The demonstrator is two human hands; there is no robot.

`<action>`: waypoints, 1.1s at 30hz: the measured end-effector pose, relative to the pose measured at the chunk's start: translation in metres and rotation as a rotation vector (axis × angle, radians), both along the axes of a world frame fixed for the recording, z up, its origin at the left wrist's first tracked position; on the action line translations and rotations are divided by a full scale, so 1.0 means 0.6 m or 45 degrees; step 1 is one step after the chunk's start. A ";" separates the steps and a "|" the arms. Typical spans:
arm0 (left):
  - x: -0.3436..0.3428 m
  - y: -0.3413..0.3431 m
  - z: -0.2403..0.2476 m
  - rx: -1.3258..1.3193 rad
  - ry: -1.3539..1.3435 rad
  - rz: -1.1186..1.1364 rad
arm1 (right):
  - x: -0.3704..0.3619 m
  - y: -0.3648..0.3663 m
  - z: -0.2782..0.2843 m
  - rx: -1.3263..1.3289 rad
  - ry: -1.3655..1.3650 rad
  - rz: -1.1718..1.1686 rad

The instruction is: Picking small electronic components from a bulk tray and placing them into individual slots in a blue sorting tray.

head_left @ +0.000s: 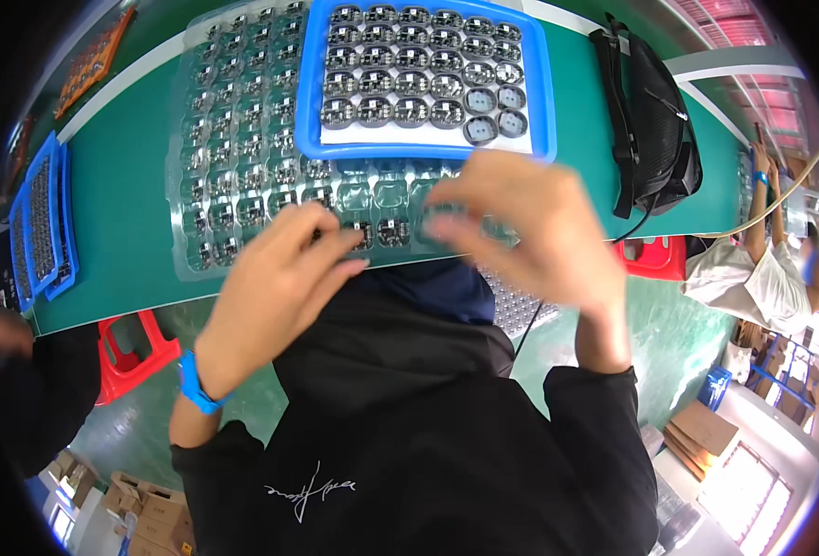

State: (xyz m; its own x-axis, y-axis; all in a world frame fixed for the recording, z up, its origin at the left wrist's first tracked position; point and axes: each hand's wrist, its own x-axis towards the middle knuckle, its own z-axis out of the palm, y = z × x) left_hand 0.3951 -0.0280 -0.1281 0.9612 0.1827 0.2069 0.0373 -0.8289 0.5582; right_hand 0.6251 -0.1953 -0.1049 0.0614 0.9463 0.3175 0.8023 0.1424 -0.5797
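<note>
A clear plastic blister tray (391, 195) lies along the bench, its pockets mostly filled with small dark circuit-board parts; several pockets in the front rows hold nothing. My left hand (275, 278) is over the tray's front edge, fingers apart, fingertips beside a small circuit-board part (393, 233). To the right, my right hand (534, 227) hovers above the tray's front right part, smeared by motion, so whether it holds anything is unclear. Partly over the clear tray sits a blue tray (308, 102) with rows of round housings (411, 111), most with boards inside; several at its right show bare grey interiors.
A black bag (655, 120) rests on the green bench (576, 111) at right. Stacked blue trays (43, 222) stand at far left. Red stools (136, 357) are on both sides below the bench. Another person (761, 269) is at far right; a dark sleeve (43, 398) shows at left.
</note>
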 end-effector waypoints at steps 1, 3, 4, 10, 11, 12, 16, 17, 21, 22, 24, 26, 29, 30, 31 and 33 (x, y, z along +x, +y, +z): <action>-0.004 -0.006 -0.006 0.000 0.056 0.003 | -0.028 -0.004 -0.006 -0.128 -0.019 0.004; -0.005 -0.014 -0.005 0.035 0.036 0.017 | -0.053 -0.003 -0.030 -0.206 -0.045 -0.008; -0.004 -0.014 0.001 0.060 0.081 0.032 | -0.061 -0.005 -0.039 -0.282 -0.070 -0.006; 0.021 -0.007 0.010 0.045 -0.008 -0.048 | -0.050 -0.014 -0.053 -0.072 0.195 -0.093; 0.026 -0.005 0.018 0.051 0.001 -0.059 | -0.043 -0.017 -0.049 0.002 0.279 -0.083; 0.029 -0.005 0.022 0.053 0.002 -0.057 | -0.028 -0.018 -0.043 0.048 0.238 -0.128; 0.056 0.002 0.049 -0.188 -0.055 0.053 | 0.083 -0.020 -0.018 0.207 -0.099 -0.354; 0.071 0.007 0.053 -0.224 -0.057 0.069 | 0.108 -0.017 -0.022 0.226 -0.171 -0.396; 0.118 0.015 0.039 -0.300 -0.125 0.023 | 0.150 -0.002 -0.042 0.199 -0.212 -0.365; 0.129 0.014 0.037 -0.298 -0.127 0.028 | 0.154 0.000 -0.045 0.180 -0.214 -0.337; 0.148 0.011 0.033 -0.341 -0.167 0.043 | 0.156 0.004 -0.048 0.167 -0.209 -0.307; 0.169 0.017 0.037 -0.273 -0.194 0.005 | 0.156 0.009 -0.046 0.131 -0.218 -0.321; 0.197 0.022 0.043 -0.132 -0.243 -0.047 | 0.160 0.011 -0.049 0.149 -0.231 -0.304; 0.205 0.025 0.042 -0.057 -0.268 -0.057 | 0.161 0.011 -0.050 0.150 -0.228 -0.306; 0.211 0.030 0.037 -0.056 -0.265 -0.059 | 0.161 0.012 -0.051 0.134 -0.231 -0.317; 0.220 0.038 0.028 -0.025 -0.217 -0.078 | 0.160 0.011 -0.050 0.120 -0.233 -0.330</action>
